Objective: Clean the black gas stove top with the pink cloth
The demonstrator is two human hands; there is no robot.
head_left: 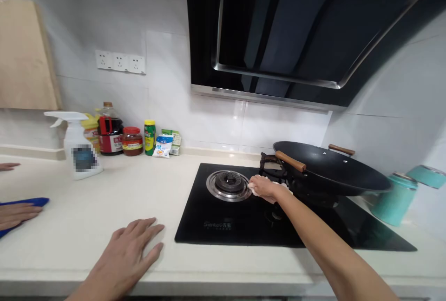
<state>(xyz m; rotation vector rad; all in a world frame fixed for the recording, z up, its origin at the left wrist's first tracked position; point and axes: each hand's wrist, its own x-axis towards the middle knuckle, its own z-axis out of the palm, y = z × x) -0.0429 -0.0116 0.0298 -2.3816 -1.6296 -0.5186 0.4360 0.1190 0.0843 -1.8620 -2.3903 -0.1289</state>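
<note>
My right hand (265, 186) is closed around a white cloth (281, 186), pressed down on the black glass gas stove (223, 217). The cloth touches the right edge of the left burner (229, 184), whose metal ring is bare of a pot stand. My left hand (132, 250) lies on the pale countertop (87, 208) left of the stove, fingers spread and holding nothing. A large black wok (331, 166) with wooden handles sits over the right burner, just beyond my right hand. A dark pot stand (270, 161) shows by the wok's left side.
At far left, another person's hand (17, 212) rests on a blue cloth (40, 202). A white spray bottle (78, 147), sauce bottle (110, 134), red-lidded jar (132, 142) and seasoning packets (163, 146) line the back. Right stands a teal canister (395, 201). The range hood (275, 36) overhangs.
</note>
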